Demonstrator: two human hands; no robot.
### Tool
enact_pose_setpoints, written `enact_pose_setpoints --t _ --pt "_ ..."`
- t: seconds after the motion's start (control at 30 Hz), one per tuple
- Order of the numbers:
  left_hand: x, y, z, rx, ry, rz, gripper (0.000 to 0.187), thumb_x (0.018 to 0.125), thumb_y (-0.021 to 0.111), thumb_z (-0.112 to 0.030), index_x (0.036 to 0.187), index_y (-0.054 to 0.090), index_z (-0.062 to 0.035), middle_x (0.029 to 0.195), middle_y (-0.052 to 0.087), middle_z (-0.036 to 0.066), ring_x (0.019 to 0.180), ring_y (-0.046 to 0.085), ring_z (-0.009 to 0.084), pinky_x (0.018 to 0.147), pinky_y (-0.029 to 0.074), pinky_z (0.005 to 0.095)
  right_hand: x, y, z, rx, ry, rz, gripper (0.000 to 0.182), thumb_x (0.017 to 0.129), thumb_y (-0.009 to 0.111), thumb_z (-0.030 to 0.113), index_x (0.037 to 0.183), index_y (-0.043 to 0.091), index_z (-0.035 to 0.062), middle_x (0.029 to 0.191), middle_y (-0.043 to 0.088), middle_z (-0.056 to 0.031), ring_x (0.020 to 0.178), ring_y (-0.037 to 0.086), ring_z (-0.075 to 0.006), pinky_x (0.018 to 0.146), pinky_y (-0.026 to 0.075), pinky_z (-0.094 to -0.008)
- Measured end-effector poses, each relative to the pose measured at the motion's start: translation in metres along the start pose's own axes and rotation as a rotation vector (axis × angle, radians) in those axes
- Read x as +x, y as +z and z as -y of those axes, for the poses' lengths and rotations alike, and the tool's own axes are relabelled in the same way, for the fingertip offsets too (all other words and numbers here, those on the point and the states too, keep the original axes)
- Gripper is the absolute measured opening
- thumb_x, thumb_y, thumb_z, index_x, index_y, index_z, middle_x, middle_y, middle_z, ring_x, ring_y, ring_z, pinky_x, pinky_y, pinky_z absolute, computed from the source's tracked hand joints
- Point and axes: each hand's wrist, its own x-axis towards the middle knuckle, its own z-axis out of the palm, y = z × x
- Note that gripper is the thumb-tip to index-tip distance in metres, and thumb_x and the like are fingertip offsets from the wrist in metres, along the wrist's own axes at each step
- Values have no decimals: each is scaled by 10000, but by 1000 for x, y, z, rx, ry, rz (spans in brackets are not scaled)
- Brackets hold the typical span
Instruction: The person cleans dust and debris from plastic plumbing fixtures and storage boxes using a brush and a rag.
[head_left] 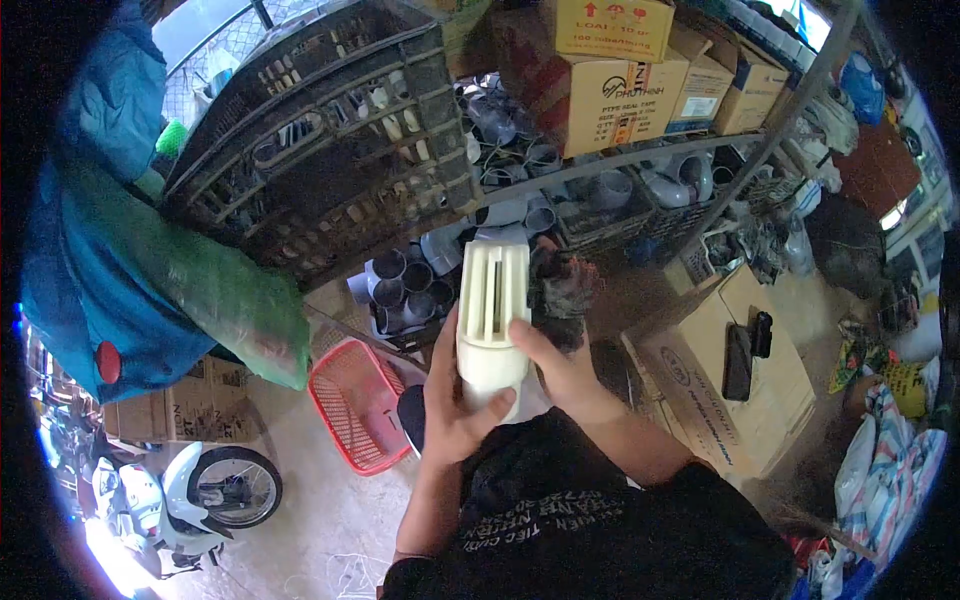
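Observation:
A cream plastic fitting (492,365), with long slots in its upper half and a smooth round lower part, is held upright in front of the chest. My left hand (452,405) wraps its left side, the thumb lying across the lower part. On the right side my right hand (553,368) grips it, thumb on the rim below the slots. The fingers behind the fitting are hidden. Just beyond the hands sit grey pipe fittings (400,290) in a crate.
A red basket (358,405) lies on the floor at left. Black crates (330,150) rise at upper left, cartons (625,100) sit on a shelf. A large carton (735,375) at right bears a phone (738,362). A motorbike (185,500) stands lower left.

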Motion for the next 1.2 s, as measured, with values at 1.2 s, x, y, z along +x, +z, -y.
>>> enact_pose_setpoints --t 1.2 --pt "-16 5 18 -526 -313 180 858 659 765 -269 1319 318 49 1001 582 204 726 643 275 623 549 368 43 -40 16 -63 277 -168 503 840 667 425 1133 588 23 1069 650 -74 939 620 -140 843 480 -294"
